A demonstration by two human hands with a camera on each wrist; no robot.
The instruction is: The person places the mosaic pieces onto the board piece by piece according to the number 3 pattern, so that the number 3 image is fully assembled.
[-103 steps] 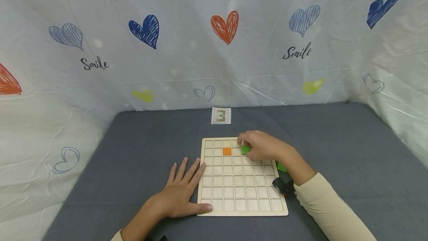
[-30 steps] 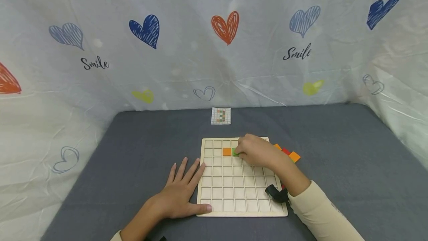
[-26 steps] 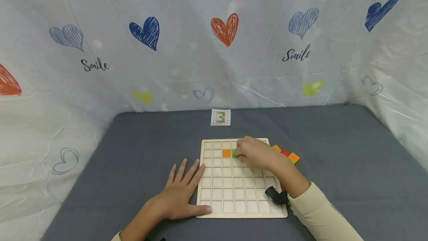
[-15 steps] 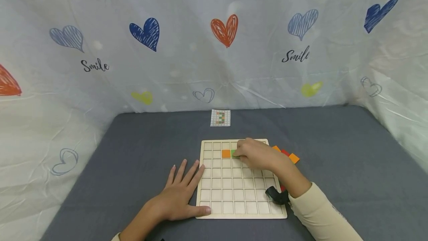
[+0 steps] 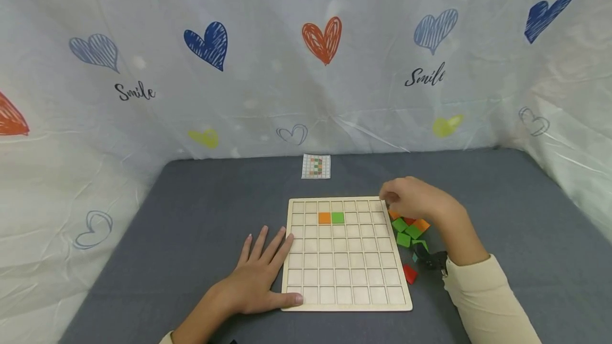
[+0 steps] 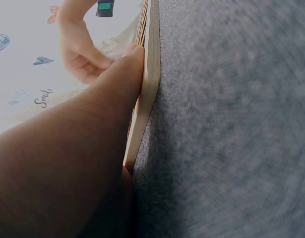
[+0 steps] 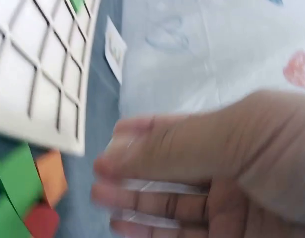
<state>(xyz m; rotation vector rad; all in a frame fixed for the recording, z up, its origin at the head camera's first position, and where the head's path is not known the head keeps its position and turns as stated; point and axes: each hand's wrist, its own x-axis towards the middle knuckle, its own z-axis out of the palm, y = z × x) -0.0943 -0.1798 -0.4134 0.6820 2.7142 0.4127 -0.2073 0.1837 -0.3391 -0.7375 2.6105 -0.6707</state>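
Observation:
A pale wooden grid board (image 5: 354,307) lies on the dark cloth. In its upper rows an orange tile (image 5: 324,218) and a green tile (image 5: 337,217) sit side by side in neighbouring squares. With fingers spread, my left hand (image 5: 260,280) rests at the board's left edge, its thumb on the lower left corner. My right hand (image 5: 412,196) hovers past the upper right corner, beside a loose pile of green tiles (image 5: 404,239) and others. The right wrist view shows its fingers (image 7: 162,146) blurred and loosely bent, with nothing between them.
A small printed card (image 5: 316,166) with a coloured grid pattern lies behind the board. Orange tiles (image 5: 422,225) and a red tile (image 5: 409,274) lie right of the board. A white curtain (image 5: 258,89) with hearts hangs behind the table.
My right hand has let go of the green tile in the square beside the orange one and moved right to the pile, uncovering more tiles. The left hand has stayed put.

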